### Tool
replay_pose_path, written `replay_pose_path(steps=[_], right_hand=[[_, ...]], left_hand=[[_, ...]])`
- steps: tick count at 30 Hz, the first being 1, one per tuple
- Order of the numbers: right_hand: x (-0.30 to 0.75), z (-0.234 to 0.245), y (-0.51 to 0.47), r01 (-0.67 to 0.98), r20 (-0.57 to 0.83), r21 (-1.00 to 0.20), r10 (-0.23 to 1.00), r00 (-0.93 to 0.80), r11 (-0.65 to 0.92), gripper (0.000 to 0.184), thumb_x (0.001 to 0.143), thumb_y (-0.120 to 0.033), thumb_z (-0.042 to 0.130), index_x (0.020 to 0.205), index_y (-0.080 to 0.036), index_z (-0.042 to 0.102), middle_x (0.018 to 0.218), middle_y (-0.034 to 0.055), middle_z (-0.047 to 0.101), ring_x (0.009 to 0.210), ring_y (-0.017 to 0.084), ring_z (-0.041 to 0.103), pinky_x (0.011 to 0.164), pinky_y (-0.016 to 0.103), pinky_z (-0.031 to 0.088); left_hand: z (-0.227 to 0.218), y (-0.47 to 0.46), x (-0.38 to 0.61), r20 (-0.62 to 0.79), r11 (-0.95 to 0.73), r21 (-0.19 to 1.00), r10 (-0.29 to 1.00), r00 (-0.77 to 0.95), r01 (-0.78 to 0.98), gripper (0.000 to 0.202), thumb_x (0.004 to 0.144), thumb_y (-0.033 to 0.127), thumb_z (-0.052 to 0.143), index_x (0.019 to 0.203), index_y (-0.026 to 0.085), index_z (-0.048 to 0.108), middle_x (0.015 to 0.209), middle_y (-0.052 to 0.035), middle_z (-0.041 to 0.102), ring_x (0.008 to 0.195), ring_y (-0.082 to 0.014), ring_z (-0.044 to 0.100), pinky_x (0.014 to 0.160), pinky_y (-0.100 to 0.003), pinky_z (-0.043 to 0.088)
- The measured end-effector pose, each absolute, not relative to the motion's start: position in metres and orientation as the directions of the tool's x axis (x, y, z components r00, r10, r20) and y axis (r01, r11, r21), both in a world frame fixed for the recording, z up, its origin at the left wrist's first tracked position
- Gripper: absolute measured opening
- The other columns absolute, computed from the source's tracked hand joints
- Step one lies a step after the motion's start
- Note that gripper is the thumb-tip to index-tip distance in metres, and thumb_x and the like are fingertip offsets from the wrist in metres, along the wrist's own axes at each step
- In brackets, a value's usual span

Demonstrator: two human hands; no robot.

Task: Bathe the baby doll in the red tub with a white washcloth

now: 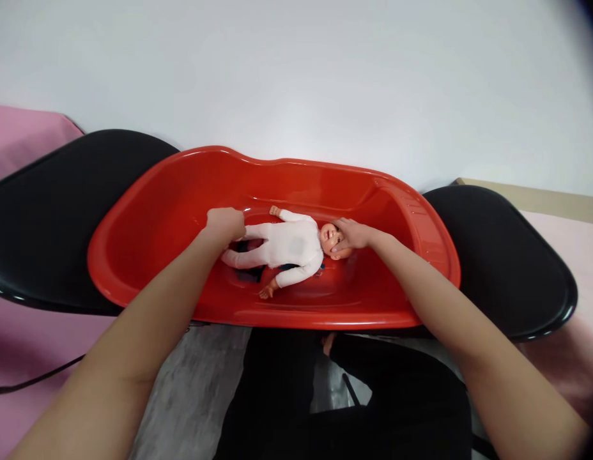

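Note:
A baby doll [294, 243] in a white cloth body lies on its back inside a red baby bathtub [147, 223], its head to the right and its legs to the left. My left hand [225, 225] is closed at the end of the doll's far leg, hiding that foot. At the other end, my right hand [353, 234] grips the doll's head [331, 236], with thumb and fingers on either side of it. Both doll arms are spread outward. Under the doll, dark and blue patches show on the tub floor; I cannot make out what they are.
Black chair seats flank the tub, one on the left [61, 211] and one on the right [498, 262]. Behind stands a pale wall [296, 76]. Pink surfaces [28, 137] show at both sides. My legs in black trousers [277, 390] are below the near rim.

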State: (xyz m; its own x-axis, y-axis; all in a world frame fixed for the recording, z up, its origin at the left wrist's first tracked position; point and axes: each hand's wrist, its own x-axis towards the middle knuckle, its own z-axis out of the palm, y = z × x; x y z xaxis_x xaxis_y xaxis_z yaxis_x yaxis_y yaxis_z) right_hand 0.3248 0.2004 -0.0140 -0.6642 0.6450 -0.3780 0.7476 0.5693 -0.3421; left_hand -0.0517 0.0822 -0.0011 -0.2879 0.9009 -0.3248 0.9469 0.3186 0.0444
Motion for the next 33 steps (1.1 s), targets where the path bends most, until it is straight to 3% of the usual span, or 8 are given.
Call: replay_pose_path(steps=[2, 5, 11, 17, 21, 23, 27, 33], right_hand=[[0.324, -0.012, 0.199, 0.752, -0.383, -0.339, 0.647, -0.659, 0.565, 0.07, 0.076, -0.048, 0.088, 0.139, -0.028, 0.063, 0.143, 0.0132, 0.064, 0.13, 0.038, 0.062, 0.103, 0.048, 0.057], [0.323, -0.009, 0.197, 0.754, -0.389, -0.351, 0.646, -0.657, 0.556, 0.073, 0.077, -0.048, 0.088, 0.142, -0.027, 0.061, 0.147, 0.0142, 0.063, 0.133, 0.038, 0.06, 0.104, 0.047, 0.056], [0.323, -0.009, 0.198, 0.754, -0.39, -0.344, 0.645, -0.657, 0.56, 0.074, 0.08, -0.048, 0.088, 0.144, -0.025, 0.06, 0.145, 0.0154, 0.063, 0.13, 0.037, 0.062, 0.106, 0.047, 0.054], [0.324, -0.011, 0.199, 0.75, -0.383, -0.322, 0.646, -0.661, 0.577, 0.07, 0.079, -0.049, 0.089, 0.139, -0.025, 0.063, 0.137, 0.0141, 0.066, 0.124, 0.036, 0.064, 0.102, 0.047, 0.054], [0.324, -0.012, 0.2, 0.742, -0.374, -0.334, 0.641, -0.67, 0.581, 0.07, 0.079, -0.048, 0.089, 0.14, -0.025, 0.063, 0.137, 0.0139, 0.067, 0.124, 0.036, 0.065, 0.102, 0.047, 0.055], [0.324, -0.013, 0.201, 0.742, -0.37, -0.329, 0.643, -0.67, 0.584, 0.071, 0.079, -0.047, 0.088, 0.141, -0.026, 0.062, 0.138, 0.0138, 0.067, 0.127, 0.036, 0.064, 0.104, 0.047, 0.054], [0.323, -0.012, 0.2, 0.75, -0.369, -0.328, 0.653, -0.661, 0.574, 0.069, 0.078, -0.046, 0.089, 0.139, -0.026, 0.064, 0.138, 0.0131, 0.067, 0.125, 0.036, 0.065, 0.103, 0.046, 0.055], [0.324, -0.01, 0.199, 0.738, -0.367, -0.329, 0.64, -0.675, 0.589, 0.061, 0.08, -0.047, 0.087, 0.133, -0.025, 0.065, 0.134, 0.0129, 0.068, 0.118, 0.034, 0.067, 0.097, 0.043, 0.056]], left_hand=[[0.008, 0.086, -0.039, -0.303, 0.309, -0.031, 0.903, -0.304, 0.95, 0.029, 0.085, 0.047, 0.077, 0.088, 0.019, 0.078, 0.085, -0.0136, 0.077, 0.092, -0.0346, 0.073, 0.083, -0.043, 0.053], [0.007, 0.085, -0.02, -0.07, 0.203, 0.031, 0.977, -0.201, 0.979, 0.024, 0.095, 0.034, 0.061, 0.101, 0.02, 0.08, 0.105, -0.0134, 0.08, 0.097, -0.033, 0.073, 0.077, -0.04, 0.052], [-0.024, 0.081, 0.006, 0.199, -0.116, 0.143, 0.976, 0.086, 0.983, 0.029, 0.104, 0.028, 0.054, 0.109, 0.022, 0.082, 0.125, -0.0139, 0.073, 0.122, -0.0325, 0.065, 0.1, -0.045, 0.051], [-0.052, 0.08, 0.016, 0.03, -0.414, 0.286, 0.905, 0.424, 0.864, 0.031, 0.106, 0.023, 0.059, 0.131, 0.019, 0.078, 0.151, -0.0107, 0.069, 0.138, -0.026, 0.06, 0.121, -0.04, 0.043], [-0.068, 0.077, 0.011, -0.015, -0.407, 0.25, 0.906, 0.423, 0.879, 0.063, 0.103, 0.025, 0.066, 0.164, 0.016, 0.053, 0.179, -0.0152, 0.041, 0.16, -0.031, 0.042, 0.131, -0.047, 0.031], [-0.074, 0.079, 0.007, -0.025, -0.383, 0.231, 0.917, 0.399, 0.894, 0.062, 0.108, 0.023, 0.057, 0.168, 0.014, 0.046, 0.181, -0.0166, 0.037, 0.163, -0.0311, 0.037, 0.132, -0.05, 0.029], [-0.076, 0.082, 0.009, -0.008, -0.41, 0.203, 0.907, 0.42, 0.889, 0.054, 0.113, 0.025, 0.038, 0.165, 0.014, 0.052, 0.179, -0.0152, 0.039, 0.165, -0.0323, 0.033, 0.132, -0.054, 0.026], [-0.056, 0.069, 0.047, -0.068, -0.579, 0.311, 0.778, 0.625, 0.754, 0.053, 0.105, 0.028, 0.044, 0.15, 0.039, 0.071, 0.165, 0.0067, 0.06, 0.162, -0.0253, 0.041, 0.134, -0.04, 0.025]])
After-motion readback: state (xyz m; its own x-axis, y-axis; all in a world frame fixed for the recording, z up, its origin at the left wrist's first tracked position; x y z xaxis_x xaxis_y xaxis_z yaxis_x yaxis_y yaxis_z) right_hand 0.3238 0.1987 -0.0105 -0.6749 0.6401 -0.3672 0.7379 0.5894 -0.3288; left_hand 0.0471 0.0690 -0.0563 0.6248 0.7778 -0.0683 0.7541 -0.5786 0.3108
